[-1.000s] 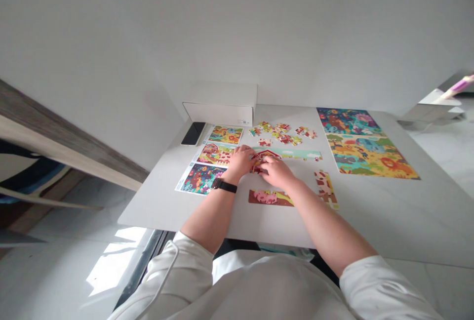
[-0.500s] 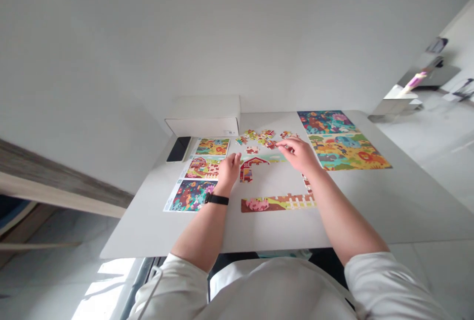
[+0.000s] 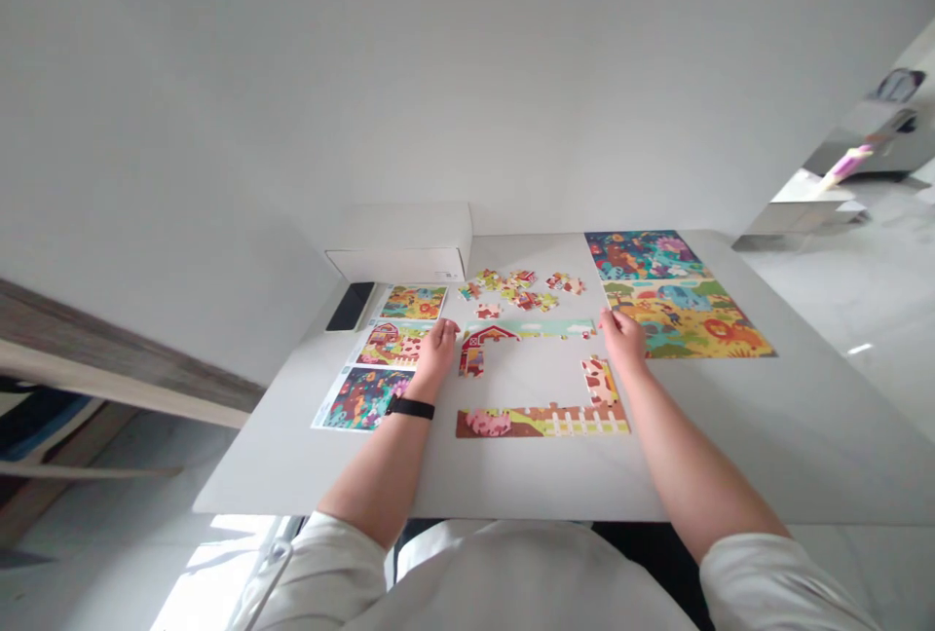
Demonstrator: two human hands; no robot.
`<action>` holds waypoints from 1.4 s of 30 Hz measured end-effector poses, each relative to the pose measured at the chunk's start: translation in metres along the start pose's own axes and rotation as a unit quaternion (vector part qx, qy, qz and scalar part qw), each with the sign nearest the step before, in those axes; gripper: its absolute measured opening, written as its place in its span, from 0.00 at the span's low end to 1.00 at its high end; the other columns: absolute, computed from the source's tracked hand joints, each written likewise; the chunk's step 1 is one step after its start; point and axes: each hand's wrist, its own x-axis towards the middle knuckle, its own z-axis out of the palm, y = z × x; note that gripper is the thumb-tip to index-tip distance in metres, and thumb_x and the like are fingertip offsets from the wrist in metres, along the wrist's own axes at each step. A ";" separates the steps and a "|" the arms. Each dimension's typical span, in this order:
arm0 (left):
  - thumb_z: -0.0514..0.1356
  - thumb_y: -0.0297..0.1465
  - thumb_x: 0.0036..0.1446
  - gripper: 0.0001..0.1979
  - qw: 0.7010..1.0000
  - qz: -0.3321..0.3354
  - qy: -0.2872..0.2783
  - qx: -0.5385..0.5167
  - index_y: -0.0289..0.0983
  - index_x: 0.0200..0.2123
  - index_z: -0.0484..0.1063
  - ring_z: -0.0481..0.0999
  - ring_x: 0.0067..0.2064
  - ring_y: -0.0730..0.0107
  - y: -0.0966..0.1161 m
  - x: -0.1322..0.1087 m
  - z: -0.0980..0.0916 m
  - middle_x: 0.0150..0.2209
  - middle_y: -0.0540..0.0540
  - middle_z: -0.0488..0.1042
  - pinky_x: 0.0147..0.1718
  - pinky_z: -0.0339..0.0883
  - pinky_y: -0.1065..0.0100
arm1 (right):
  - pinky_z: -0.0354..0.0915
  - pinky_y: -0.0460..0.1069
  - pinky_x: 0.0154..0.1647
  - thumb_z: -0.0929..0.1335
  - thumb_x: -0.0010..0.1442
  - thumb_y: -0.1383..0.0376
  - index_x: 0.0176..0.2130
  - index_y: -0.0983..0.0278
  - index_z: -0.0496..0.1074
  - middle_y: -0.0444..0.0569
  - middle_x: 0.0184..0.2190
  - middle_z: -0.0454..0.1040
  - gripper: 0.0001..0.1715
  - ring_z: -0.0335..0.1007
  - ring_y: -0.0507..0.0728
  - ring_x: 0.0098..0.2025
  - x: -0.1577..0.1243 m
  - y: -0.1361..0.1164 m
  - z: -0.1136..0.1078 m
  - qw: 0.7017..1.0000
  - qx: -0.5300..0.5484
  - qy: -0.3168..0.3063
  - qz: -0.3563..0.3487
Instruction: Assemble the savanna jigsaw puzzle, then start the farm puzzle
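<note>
A partly assembled farm jigsaw puzzle (image 3: 544, 422) lies on the table, its border framing bare tabletop. The red barn (image 3: 473, 358) forms its left side. My right hand (image 3: 624, 339) is beside the puzzle's upper right corner, fingers pinched together; whether a piece is between them is hidden. By the barn's left side, my left hand (image 3: 436, 349) rests over the edge of the picture sheet (image 3: 349, 373), its fingers curled closed and their inside hidden. Several loose puzzle pieces (image 3: 522, 298) lie in a group beyond the top border, and a pink-and-red piece (image 3: 489, 311) sits nearer.
Two finished puzzles, a dark forest one (image 3: 647, 254) and a yellow safari one (image 3: 693, 319), lie at the right. A white box (image 3: 398, 264) stands against the wall, with a phone (image 3: 351, 307) in front. The table's front edge (image 3: 497, 518) is near my body.
My right hand has moved from the loose pieces to the right and nearer, beside the puzzle's upper right corner. My left hand has shifted slightly left and nearer. The camera view has moved slightly.
</note>
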 end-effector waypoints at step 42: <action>0.61 0.28 0.68 0.20 0.950 0.025 -0.078 0.302 0.35 0.61 0.75 0.80 0.61 0.50 0.060 0.134 0.066 0.59 0.32 0.81 0.59 0.70 0.58 | 0.59 0.51 0.30 0.62 0.66 0.33 0.27 0.60 0.77 0.46 0.18 0.69 0.39 0.65 0.57 0.23 0.011 0.003 -0.002 0.996 0.068 -0.056 0.015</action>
